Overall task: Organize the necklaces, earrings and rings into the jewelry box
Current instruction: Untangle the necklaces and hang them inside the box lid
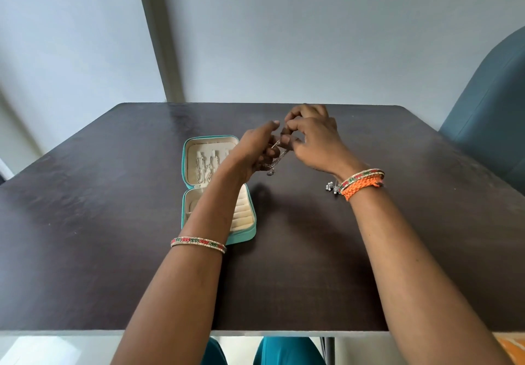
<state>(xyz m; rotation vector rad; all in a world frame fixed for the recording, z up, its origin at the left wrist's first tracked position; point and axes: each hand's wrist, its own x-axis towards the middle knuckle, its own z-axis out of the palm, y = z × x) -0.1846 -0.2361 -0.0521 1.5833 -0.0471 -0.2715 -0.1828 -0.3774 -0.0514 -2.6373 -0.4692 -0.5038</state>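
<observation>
Both hands, left hand point(257, 148) and right hand point(315, 140), pinch a thin silver chain necklace point(277, 160) above the dark wooden table point(369, 251), centre. The open teal zip-around jewelry box point(186, 165) lies at nine o'clock, partly under the left forearm. A small silver beaded earring cluster point(331, 186) sits at four o'clock by the right wrist; the table's near and right stretches lie bare.

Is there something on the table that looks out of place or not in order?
Only a small silver earring cluster lies loose on the table, by the right wrist, apart from the open jewelry box. Both hands hold a silver necklace. Nothing looks spilled or damaged.
</observation>
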